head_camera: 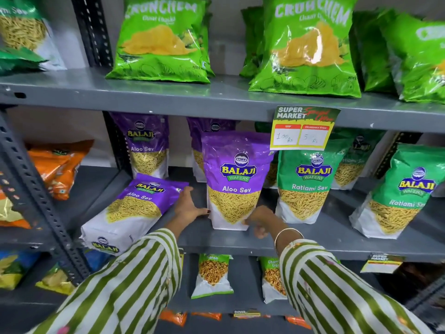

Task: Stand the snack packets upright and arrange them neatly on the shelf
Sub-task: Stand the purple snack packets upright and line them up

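Note:
A purple Aloo Sev packet (237,179) stands upright at the front of the grey middle shelf (216,244). My left hand (191,206) rests open against its lower left edge, while my right hand (261,220) pinches its lower right corner. Another purple Aloo Sev packet (131,210) lies flat and tilted to the left, overhanging the shelf's front edge. Two more purple packets (148,145) (204,131) stand at the back. Green Ratlami Sev packets (305,186) (399,191) stand upright to the right.
Green chip bags (161,39) (305,47) fill the upper shelf. A yellow price tag (303,128) hangs from its edge. Orange packets (57,165) lie in the left bay beyond a slotted post (36,196). Small packets (213,276) stand on the lower shelf.

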